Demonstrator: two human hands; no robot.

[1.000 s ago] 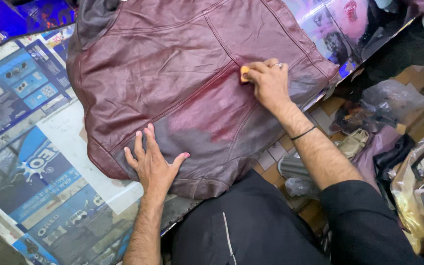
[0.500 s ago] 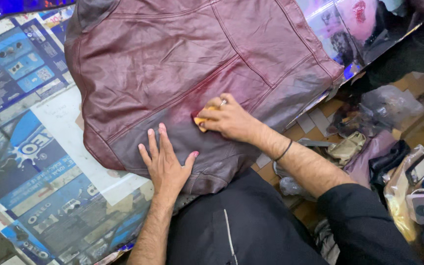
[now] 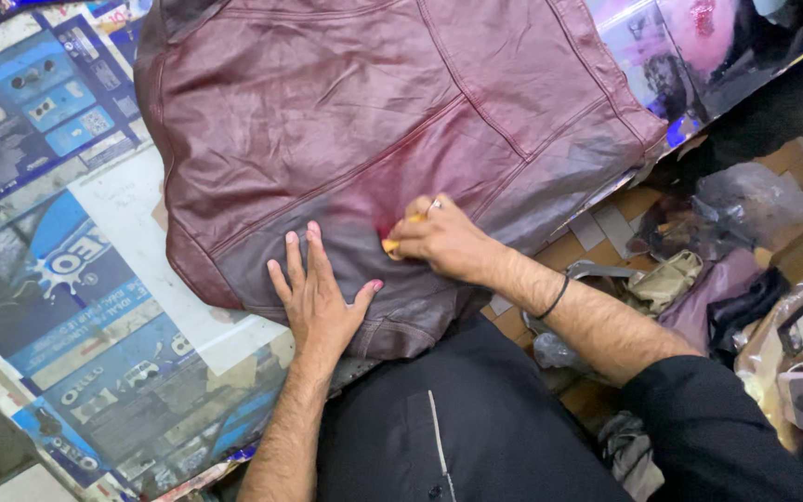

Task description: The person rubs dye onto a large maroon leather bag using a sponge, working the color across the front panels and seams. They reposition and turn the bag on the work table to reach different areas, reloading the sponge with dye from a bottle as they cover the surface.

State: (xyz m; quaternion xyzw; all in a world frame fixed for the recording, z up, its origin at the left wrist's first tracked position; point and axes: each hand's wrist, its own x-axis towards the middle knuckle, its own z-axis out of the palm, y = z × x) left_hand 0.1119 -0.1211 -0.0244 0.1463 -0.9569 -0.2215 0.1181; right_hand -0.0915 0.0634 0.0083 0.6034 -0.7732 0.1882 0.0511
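Left hand [image 3: 320, 299] flat on the jacket's near hem, fingers spread, same spot as before. Right hand [image 3: 445, 241] has slid nearer and leftward, fingers bunched, pinching a small yellow sponge [image 3: 392, 244] against the leather. Maroon leather jacket [image 3: 392, 121] lies spread on the poster-covered table [image 3: 58, 279], wet red patch beyond the sponge.

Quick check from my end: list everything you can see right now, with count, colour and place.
leather jacket: one, maroon with a redder wet-looking patch, spread flat on the table
sponge: one, yellow, mostly hidden under the right hand
table: one, covered in blue and white printed sheets
plastic bags: several, clear and grey, on the floor at right
wristband: one, black, right wrist
left hand: flat on the jacket's lower edge
right hand: pressing the sponge on the jacket
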